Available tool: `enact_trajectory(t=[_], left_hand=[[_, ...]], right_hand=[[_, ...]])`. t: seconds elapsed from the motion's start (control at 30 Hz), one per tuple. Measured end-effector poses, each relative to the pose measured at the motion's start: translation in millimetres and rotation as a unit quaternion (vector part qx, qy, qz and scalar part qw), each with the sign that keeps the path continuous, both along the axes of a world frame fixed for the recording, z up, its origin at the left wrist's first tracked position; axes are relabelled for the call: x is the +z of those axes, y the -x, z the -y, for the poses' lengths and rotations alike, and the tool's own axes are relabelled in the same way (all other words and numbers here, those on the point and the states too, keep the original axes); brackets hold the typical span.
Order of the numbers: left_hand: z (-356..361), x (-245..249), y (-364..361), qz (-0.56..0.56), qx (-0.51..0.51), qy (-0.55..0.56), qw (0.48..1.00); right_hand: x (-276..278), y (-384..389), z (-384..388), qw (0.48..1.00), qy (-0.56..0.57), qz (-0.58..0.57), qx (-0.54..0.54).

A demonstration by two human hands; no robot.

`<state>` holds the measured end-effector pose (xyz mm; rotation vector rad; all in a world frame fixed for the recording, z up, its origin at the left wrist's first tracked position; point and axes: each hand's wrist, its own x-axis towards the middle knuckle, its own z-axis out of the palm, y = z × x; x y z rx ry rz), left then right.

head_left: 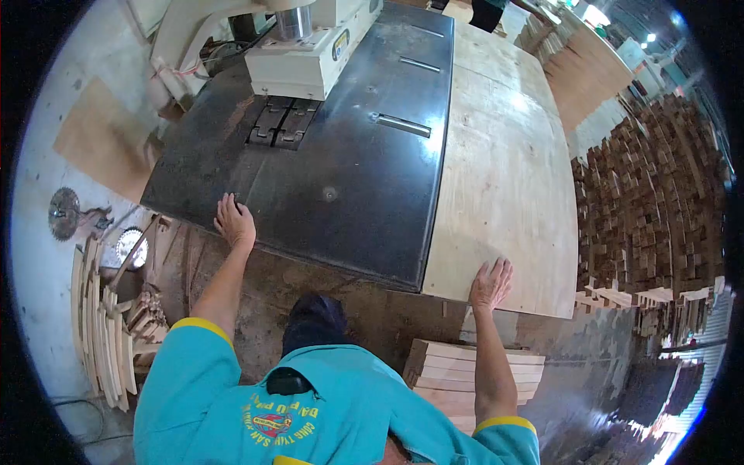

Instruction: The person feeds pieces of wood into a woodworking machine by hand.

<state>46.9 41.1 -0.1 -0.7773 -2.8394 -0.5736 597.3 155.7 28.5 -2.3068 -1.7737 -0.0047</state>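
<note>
My left hand (235, 221) rests on the near edge of a dark metal machine table (310, 209), fingers stretched forward and nothing in it. On the right, my right hand (490, 284) lies flat on the near edge of a pale plywood panel (504, 170), which adjoins the metal table. Ahead of my left hand, a cream-coloured machine head (298, 70) overhangs slotted metal plates (283, 122) set in the table. Several short metal slots or bars, one of them a bar (403, 125), cross the table's right side.
Stacked pale boards (473, 372) sit low beside my right forearm. Curved wood strips (101, 325) stand at the left, near two circular saw blades, one a shiny blade (132, 248). Tall timber stacks (651, 201) rise at the right. Part of another person (487, 14) shows at the far end.
</note>
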Motion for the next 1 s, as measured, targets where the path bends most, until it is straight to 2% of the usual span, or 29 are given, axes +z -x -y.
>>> enact_trajectory(t=[0.2,0.43,1.0], left_hand=[[-1.0,-3.9,3.4,-0.012,-0.002,0.021,1.0],[-0.5,1.4,1.3,-0.009,0.0,0.039,0.999],[-0.8,2.2,0.6,-0.001,-0.002,0.03,1.0]], right_hand=[[-10.6,-4.3,-0.4,1.0,0.0,-0.014,-0.01],[2.1,-0.1,0.8,1.0,0.004,-0.022,-0.01],[-4.2,-6.4,0.8,0.999,-0.028,-0.02,0.011]])
